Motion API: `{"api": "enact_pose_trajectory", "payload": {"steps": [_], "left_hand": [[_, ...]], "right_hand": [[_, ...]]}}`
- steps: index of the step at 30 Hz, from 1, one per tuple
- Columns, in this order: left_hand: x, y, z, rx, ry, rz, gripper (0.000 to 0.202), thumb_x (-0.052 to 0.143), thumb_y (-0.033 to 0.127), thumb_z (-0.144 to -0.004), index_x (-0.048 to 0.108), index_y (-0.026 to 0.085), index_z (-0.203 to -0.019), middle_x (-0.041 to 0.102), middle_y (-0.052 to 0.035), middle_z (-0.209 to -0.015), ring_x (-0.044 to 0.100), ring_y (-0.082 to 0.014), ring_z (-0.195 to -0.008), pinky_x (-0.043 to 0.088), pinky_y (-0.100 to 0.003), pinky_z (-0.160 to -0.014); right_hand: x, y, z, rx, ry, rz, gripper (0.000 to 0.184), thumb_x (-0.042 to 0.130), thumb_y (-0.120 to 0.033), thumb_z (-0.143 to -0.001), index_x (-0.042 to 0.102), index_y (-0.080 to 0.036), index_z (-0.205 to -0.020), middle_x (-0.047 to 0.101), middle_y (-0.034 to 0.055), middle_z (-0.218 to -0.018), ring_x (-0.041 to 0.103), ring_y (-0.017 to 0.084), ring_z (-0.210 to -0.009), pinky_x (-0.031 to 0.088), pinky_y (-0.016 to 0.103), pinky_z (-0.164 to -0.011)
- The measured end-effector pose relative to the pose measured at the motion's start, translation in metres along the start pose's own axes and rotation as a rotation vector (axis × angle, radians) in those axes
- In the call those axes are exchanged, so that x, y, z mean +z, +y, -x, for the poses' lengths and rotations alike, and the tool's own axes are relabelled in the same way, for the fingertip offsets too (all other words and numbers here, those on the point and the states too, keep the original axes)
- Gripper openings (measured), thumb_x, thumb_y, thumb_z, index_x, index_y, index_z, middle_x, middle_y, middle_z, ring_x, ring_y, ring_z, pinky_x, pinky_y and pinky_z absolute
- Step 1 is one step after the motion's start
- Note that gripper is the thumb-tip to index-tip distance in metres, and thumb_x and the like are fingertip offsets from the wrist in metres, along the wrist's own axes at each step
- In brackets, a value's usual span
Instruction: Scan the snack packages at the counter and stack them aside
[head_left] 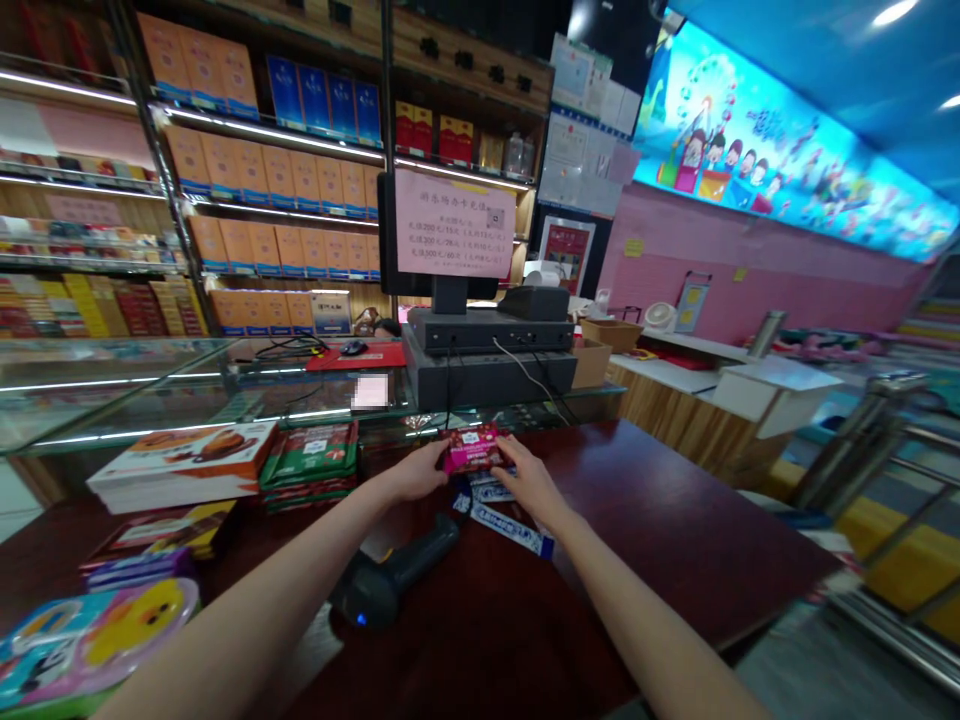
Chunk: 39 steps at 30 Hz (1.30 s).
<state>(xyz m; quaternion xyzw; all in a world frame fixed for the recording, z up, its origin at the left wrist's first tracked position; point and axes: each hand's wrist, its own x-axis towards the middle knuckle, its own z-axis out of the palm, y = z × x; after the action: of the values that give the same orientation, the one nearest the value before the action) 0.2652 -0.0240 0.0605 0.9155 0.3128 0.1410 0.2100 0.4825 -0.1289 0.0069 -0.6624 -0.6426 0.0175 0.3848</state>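
Both my hands meet at the far middle of a dark red counter [675, 540], holding a small pink packet [474, 449] between them. My left hand [417, 472] grips its left end and my right hand [526, 478] its right end, fingers curled. Under my right hand lie blue-and-white wrapped bars [504, 520]. A black barcode scanner [394, 578] with a blue light lies on the counter below my left forearm.
Stacks of green packets [311, 455] and orange-white boxes [184, 465] sit to the left, with colourful packs [90, 630] at the near left. A till with its screen [454, 235] stands behind on a glass case. Shelves of boxes line the back wall.
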Motion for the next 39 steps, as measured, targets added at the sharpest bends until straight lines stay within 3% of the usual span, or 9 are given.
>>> {"api": "enact_pose_trajectory", "payload": {"steps": [6, 12, 15, 19, 24, 28, 34, 39], "left_hand": [[-0.018, -0.022, 0.028, -0.015, 0.024, 0.045, 0.078, 0.060, 0.018, -0.076, 0.038, 0.010, -0.150, 0.053, -0.0138, -0.148, 0.053, -0.0216, -0.134, 0.038, -0.030, -0.114], [-0.026, -0.044, 0.060, -0.066, 0.149, -0.078, 0.074, 0.060, 0.019, -0.080, 0.038, 0.016, -0.151, 0.042, -0.0132, -0.157, 0.025, -0.0292, -0.152, 0.028, -0.048, -0.121], [-0.024, -0.055, 0.072, -0.069, 0.232, -0.165, 0.073, 0.059, 0.019, -0.081, 0.037, 0.019, -0.151, 0.044, -0.0135, -0.156, 0.030, -0.0297, -0.150, 0.030, -0.053, -0.119], [-0.022, -0.069, 0.083, -0.016, 0.341, -0.185, 0.073, 0.059, 0.018, -0.081, 0.038, 0.020, -0.150, 0.050, -0.0131, -0.151, 0.041, -0.0277, -0.143, 0.037, -0.049, -0.116], [-0.025, -0.074, 0.099, -0.038, 0.425, -0.220, 0.071, 0.057, 0.020, -0.083, 0.036, 0.020, -0.152, 0.048, -0.0120, -0.152, 0.038, -0.0272, -0.144, 0.040, -0.046, -0.113], [-0.029, -0.068, 0.113, -0.094, 0.432, -0.308, 0.071, 0.055, 0.020, -0.086, 0.033, 0.022, -0.153, 0.043, -0.0110, -0.157, 0.031, -0.0271, -0.149, 0.034, -0.048, -0.116], [-0.030, -0.071, 0.125, -0.087, 0.479, -0.416, 0.072, 0.055, 0.020, -0.088, 0.029, 0.020, -0.155, 0.043, -0.0107, -0.157, 0.023, -0.0285, -0.153, 0.014, -0.054, -0.124], [-0.025, -0.080, 0.129, -0.083, 0.520, -0.425, 0.072, 0.054, 0.021, -0.090, 0.026, 0.020, -0.156, 0.042, -0.0110, -0.157, 0.021, -0.0284, -0.153, 0.010, -0.056, -0.124]], "right_hand": [[0.021, -0.021, -0.008, -0.065, 0.027, -0.014, 0.065, 0.064, -0.014, -0.082, 0.051, -0.027, -0.145, 0.053, 0.0083, -0.150, 0.039, 0.030, -0.146, 0.034, 0.056, -0.118], [0.041, -0.048, -0.016, -0.171, 0.038, -0.040, 0.068, 0.063, -0.014, -0.083, 0.046, -0.023, -0.149, 0.051, 0.0106, -0.152, 0.036, 0.029, -0.148, 0.033, 0.055, -0.119], [0.049, -0.061, -0.018, -0.202, 0.050, -0.044, 0.069, 0.062, -0.015, -0.084, 0.044, -0.025, -0.150, 0.050, 0.0093, -0.153, 0.035, 0.029, -0.148, 0.033, 0.055, -0.119], [0.059, -0.073, -0.020, -0.228, 0.068, -0.041, 0.069, 0.061, -0.016, -0.085, 0.042, -0.026, -0.151, 0.049, 0.0084, -0.153, 0.033, 0.029, -0.149, 0.032, 0.056, -0.120], [0.070, -0.086, -0.022, -0.245, 0.082, -0.047, 0.068, 0.061, -0.017, -0.086, 0.043, -0.027, -0.151, 0.050, 0.0071, -0.153, 0.031, 0.029, -0.150, 0.032, 0.055, -0.119], [0.079, -0.095, -0.022, -0.262, 0.085, -0.032, 0.067, 0.059, -0.017, -0.087, 0.042, -0.026, -0.151, 0.049, 0.0066, -0.154, 0.030, 0.028, -0.151, 0.031, 0.055, -0.120], [0.088, -0.105, -0.020, -0.272, 0.069, -0.032, 0.065, 0.056, -0.018, -0.089, 0.041, -0.027, -0.152, 0.049, 0.0061, -0.153, 0.028, 0.027, -0.151, 0.029, 0.055, -0.119], [0.091, -0.110, -0.017, -0.280, 0.058, -0.028, 0.064, 0.055, -0.016, -0.089, 0.043, -0.026, -0.151, 0.049, 0.0069, -0.153, 0.029, 0.027, -0.151, 0.029, 0.054, -0.119]]}}
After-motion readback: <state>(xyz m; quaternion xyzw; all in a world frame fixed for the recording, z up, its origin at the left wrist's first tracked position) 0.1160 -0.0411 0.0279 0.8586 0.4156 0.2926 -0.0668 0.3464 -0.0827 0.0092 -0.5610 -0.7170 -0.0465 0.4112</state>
